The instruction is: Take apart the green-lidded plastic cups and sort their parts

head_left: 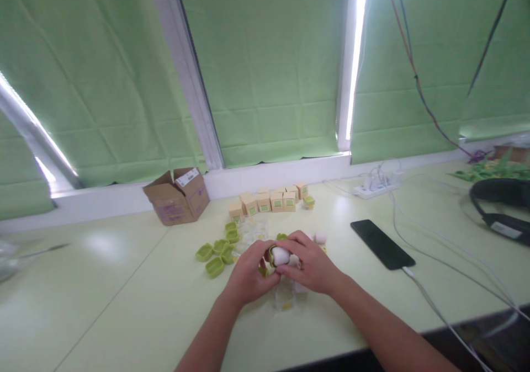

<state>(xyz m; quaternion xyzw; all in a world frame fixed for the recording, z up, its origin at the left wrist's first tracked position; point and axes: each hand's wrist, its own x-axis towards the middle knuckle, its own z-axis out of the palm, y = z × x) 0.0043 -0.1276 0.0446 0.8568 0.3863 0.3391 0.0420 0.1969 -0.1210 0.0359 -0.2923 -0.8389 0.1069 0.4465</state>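
Observation:
Above the near middle of the table, my two hands meet around a small green cup-shaped piece with a white, rounded piece [281, 256] in it. My left hand [249, 272] is closed on the green piece from the left. From the right, my right hand [311, 262] pinches the white piece, fingers curled over the top. Just below them lies a clear plastic container [285, 296] with a bit of yellow in it. Several green cup-shaped pieces [214, 267] are scattered to the left. Pinkish-white cylinders [320, 238] lie behind my right hand, partly hidden.
Several small cream boxes [264, 202] line the back, with clear containers [253, 229] before them. An open cardboard box [178, 198] stands at back left. Rightward are a phone [381, 244] on a white cable, a power strip [376, 189] and a black headset [503, 217].

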